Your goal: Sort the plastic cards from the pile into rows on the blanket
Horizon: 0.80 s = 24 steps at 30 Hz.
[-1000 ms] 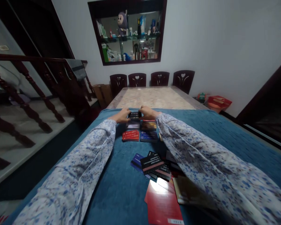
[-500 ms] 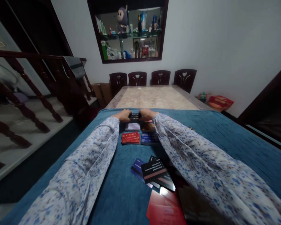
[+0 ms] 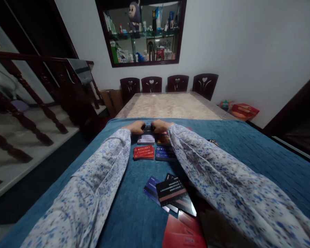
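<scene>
Both arms reach out over the blue cloth [image 3: 134,193]. My left hand [image 3: 136,127] and my right hand [image 3: 160,126] close on the two short ends of a black card stack [image 3: 148,128] with white print. Just nearer to me lie a pale lilac card stack [image 3: 146,139] and a gold-brown card stack [image 3: 164,140], the latter partly behind my right sleeve. Closer still are a red card stack [image 3: 143,152] and a dark blue card stack [image 3: 165,153]. A reddish edge beside my right hand is mostly hidden.
Loose black cards [image 3: 173,190], a purple card [image 3: 152,187] and red cards [image 3: 182,232] lie fanned out nearer to me. A black-and-gold item [image 3: 213,142] shows past my right sleeve. Beyond the cloth stretches the table [image 3: 170,105], with chairs [image 3: 152,84] behind it.
The camera view has shifted slightly. My hands keep their hold at the ends of the black card stack, with little visible movement. The other stacks stay in place.
</scene>
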### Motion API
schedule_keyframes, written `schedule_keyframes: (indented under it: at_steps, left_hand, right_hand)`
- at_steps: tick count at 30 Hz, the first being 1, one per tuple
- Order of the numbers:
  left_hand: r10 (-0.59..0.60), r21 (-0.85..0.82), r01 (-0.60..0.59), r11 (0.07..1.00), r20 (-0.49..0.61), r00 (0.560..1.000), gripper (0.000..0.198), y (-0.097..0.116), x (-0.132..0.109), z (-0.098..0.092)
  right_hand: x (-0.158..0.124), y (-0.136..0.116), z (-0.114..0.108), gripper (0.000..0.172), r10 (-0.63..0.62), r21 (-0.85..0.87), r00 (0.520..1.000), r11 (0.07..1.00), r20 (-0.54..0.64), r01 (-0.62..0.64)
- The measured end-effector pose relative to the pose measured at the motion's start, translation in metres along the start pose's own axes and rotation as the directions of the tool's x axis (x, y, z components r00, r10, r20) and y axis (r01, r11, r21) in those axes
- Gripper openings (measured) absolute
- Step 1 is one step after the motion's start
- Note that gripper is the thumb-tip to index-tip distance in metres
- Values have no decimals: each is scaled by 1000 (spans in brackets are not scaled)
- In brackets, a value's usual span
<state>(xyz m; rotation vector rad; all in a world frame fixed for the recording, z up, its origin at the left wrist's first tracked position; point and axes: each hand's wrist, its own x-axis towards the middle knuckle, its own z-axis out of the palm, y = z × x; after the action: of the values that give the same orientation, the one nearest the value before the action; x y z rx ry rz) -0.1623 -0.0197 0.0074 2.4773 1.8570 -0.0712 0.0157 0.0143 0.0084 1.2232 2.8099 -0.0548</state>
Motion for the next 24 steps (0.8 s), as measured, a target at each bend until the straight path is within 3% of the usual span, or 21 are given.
schedule_keyframes:
  at_steps: [11,15,24]
  left_hand:
    - [-29,-23,29,999,-19,999,50,-5,0,2]
    - [-13,-40,14,999,32,999,39,-6,2,4]
    - [11,-92,-10,996,6,1000,28,-10,12,12]
  right_hand:
    - [12,0,1,63,-16,4,999,1000,34,16]
    - [12,-2,2,59,-7,0,999,1000,54,7]
    - [9,-5,-1,49,13,12,998,1000,57,-14]
